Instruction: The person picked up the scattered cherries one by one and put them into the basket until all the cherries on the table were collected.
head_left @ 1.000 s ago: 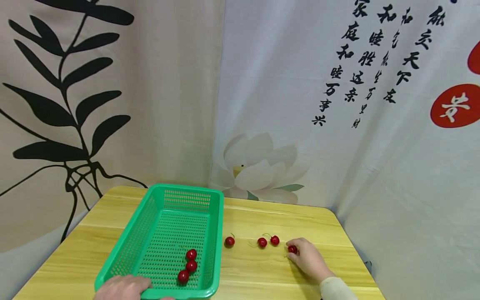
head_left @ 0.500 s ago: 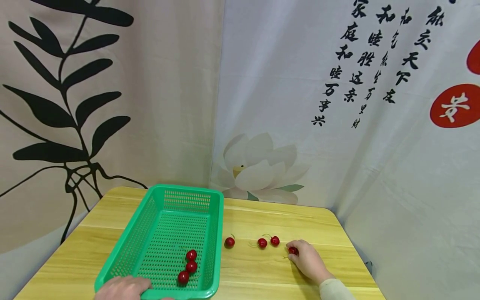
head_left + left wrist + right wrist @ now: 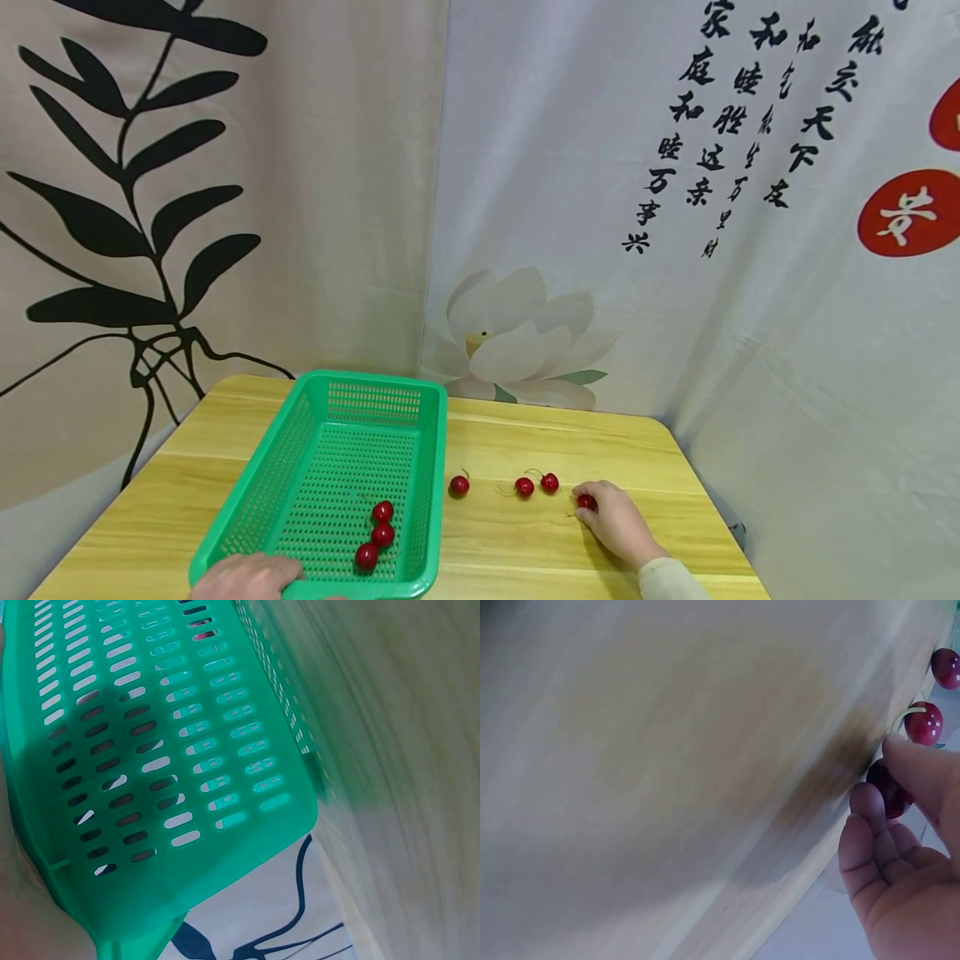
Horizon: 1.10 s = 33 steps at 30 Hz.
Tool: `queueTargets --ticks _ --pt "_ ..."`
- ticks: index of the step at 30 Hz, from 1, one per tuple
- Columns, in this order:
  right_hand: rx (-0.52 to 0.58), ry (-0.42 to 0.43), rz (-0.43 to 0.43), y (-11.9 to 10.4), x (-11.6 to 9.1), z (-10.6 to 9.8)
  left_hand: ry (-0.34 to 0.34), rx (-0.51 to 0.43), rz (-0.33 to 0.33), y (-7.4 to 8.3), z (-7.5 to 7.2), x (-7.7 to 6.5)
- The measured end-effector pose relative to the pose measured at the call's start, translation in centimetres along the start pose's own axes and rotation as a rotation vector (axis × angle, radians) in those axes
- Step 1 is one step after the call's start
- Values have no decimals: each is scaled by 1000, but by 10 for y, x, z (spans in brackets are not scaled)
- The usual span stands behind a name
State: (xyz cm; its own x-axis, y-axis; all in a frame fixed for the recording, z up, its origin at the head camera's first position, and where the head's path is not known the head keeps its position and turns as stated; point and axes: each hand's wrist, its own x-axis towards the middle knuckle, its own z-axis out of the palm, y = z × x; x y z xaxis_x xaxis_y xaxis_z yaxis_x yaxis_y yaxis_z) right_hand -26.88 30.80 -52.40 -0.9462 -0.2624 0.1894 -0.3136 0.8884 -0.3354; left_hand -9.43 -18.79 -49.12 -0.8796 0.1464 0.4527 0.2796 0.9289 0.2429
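My right hand [image 3: 618,523] pinches a dark red cherry [image 3: 587,502] between thumb and fingers at the table's right side. In the right wrist view that cherry [image 3: 889,789] sits between the thumb and curled fingers, close to the wood. My left hand [image 3: 246,577] grips the near rim of a green plastic basket [image 3: 437,517], fingers over the edge; part of it is cut off by the frame. The left wrist view shows the perforated basket wall [image 3: 172,892] beside the palm. Three cherries [image 3: 382,534] lie together inside the basket, near its front right.
Between basket and right hand lie a single cherry [image 3: 459,485] and a pair, one cherry [image 3: 524,487] just left of another [image 3: 550,483], all with stems. The wooden table [image 3: 510,542] ends at a printed cloth backdrop [image 3: 360,208] behind and to the right.
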Motion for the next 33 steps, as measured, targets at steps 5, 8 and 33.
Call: queueTargets --ticks 5,8,33 --pt "30 44 -5 -4 5 -5 42 0 1 1 2 -1" --pt "45 81 -13 -13 10 -10 50 -2 3 1 2 -1" --pt "244 88 -675 -227 20 -5 -1 -1 -9 2 0 0"
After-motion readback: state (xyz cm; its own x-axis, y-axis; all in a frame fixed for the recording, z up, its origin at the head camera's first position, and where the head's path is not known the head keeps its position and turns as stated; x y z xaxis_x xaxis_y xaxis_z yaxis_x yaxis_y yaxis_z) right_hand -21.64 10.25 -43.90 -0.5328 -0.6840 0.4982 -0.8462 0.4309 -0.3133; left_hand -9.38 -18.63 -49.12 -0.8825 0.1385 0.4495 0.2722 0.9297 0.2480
